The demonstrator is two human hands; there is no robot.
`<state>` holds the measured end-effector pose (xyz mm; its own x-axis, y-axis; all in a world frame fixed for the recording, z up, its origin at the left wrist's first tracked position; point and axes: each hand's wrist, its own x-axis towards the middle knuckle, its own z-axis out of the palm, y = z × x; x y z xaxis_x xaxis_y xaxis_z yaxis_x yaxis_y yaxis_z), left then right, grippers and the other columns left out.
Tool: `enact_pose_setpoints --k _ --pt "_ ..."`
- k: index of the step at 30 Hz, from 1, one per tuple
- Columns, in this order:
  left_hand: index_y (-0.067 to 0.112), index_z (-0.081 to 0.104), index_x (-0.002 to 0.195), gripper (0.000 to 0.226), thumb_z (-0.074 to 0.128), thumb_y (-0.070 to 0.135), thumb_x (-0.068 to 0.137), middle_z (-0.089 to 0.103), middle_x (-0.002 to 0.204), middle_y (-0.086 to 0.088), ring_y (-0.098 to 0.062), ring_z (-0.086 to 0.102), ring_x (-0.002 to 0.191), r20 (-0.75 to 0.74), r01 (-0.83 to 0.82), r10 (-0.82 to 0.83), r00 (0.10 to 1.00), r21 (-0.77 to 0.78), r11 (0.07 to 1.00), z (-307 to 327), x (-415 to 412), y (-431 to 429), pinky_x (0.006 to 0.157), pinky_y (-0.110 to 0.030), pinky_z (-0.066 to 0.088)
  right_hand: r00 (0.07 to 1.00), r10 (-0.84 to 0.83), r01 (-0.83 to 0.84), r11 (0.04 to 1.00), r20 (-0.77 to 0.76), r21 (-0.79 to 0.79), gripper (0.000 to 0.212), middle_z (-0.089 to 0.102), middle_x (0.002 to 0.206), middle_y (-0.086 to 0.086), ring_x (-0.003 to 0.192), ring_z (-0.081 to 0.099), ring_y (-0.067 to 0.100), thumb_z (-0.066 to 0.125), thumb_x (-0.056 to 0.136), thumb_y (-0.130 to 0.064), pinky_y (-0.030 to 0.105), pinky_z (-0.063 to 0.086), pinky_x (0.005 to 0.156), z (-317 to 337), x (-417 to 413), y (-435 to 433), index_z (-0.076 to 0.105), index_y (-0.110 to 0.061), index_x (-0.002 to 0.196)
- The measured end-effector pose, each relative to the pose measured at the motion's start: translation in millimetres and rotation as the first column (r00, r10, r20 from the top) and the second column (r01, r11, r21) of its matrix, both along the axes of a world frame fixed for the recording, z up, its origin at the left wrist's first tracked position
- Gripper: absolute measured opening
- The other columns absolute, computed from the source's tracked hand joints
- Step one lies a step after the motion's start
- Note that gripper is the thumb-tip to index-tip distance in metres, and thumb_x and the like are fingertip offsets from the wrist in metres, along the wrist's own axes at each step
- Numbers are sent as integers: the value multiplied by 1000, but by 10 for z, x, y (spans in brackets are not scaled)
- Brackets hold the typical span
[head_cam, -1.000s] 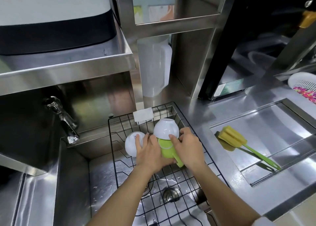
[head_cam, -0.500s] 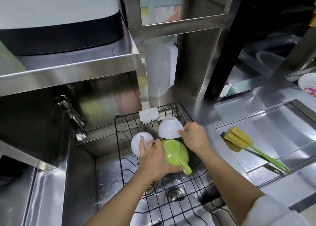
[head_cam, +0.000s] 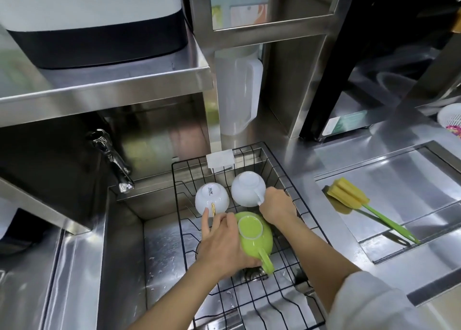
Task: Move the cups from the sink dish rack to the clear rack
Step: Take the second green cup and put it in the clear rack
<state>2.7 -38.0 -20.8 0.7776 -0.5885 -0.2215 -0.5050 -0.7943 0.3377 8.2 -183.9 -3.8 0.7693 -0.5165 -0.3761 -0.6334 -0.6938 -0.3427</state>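
While the left hand wraps the upturned lime-green ceramic cup in the black wire sink rack, the right hand pinches the handle of the white upside-down cup. Second white inverted cup with gold handle sits just left, index fingertip touching it.

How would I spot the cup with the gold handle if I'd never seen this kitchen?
Find the black wire dish rack sitting over the steel sink. Three upside-down cups sit at its far end; look at the left white cup, beside the left hand. Unlike the other white cup and the green cup, it has a gold handle and small printed lettering on its base.
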Motion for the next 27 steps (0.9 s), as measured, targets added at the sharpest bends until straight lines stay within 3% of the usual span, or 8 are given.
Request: enact_pose_setpoints --k 3,5,8,10,13,15,22,27 --pt "11 31 113 94 73 68 50 40 125 -5 -20 22 133 -6 0 0 1000 4 1000 -32 -8 19 114 -47 -15 995 -15 14 1000 103 6 30 61 116 22 110 56 39 55 85 -11 38 46 82 2 -78 -36 50 0 112" --pt "11 32 110 93 73 68 50 42 122 -3 -20 25 132 -5 -12 12 1000 -14 1000 -54 3 19 115 -47 -12 979 -37 -5 978 198 209 32 63 102 13 103 57 34 63 76 -6 34 44 80 14 -177 -98 54 -5 107" --pt "12 32 109 92 73 68 48 45 118 -1 -18 28 130 -25 -38 37 999 -50 998 -81 29 14 115 -46 -11 993 26 -94 770 117 631 67 53 114 0 111 49 17 74 67 -1 19 42 82 100 -419 -156 45 -16 125" --pt "11 33 110 93 72 68 47 47 114 -1 -17 33 127 -18 -44 43 999 -56 997 -78 36 3 115 -45 -10 985 172 -145 702 32 697 97 45 122 -5 116 43 11 77 65 0 7 41 76 70 -544 -148 20 -20 141" --pt "12 34 109 86 71 62 50 52 105 1 -17 45 119 -26 -72 70 997 -102 992 -61 30 -27 115 -43 -8 952 306 -269 793 23 546 116 43 132 -4 127 40 16 85 51 -18 26 37 103 -159 -616 -32 9 -40 135" --pt "15 31 105 74 68 56 55 54 96 4 -15 52 113 -49 -99 93 994 -141 985 -49 15 -18 115 -42 -9 960 277 -270 889 35 371 118 44 132 -1 126 38 21 83 43 -31 41 26 103 -304 -635 57 10 -35 137" --pt "17 33 99 78 67 63 45 61 98 6 -11 55 110 0 -144 150 989 -275 950 204 35 159 112 -35 -8 935 255 -314 919 246 240 115 38 138 2 129 32 21 83 55 -27 33 18 102 -17 -627 171 11 -28 145" --pt "18 34 111 86 70 60 45 57 110 8 -6 51 115 130 -150 219 967 -402 903 677 99 445 110 -31 -14 846 300 -408 896 440 175 106 41 131 -6 119 33 14 80 53 -29 31 21 101 482 -494 412 19 -41 139"
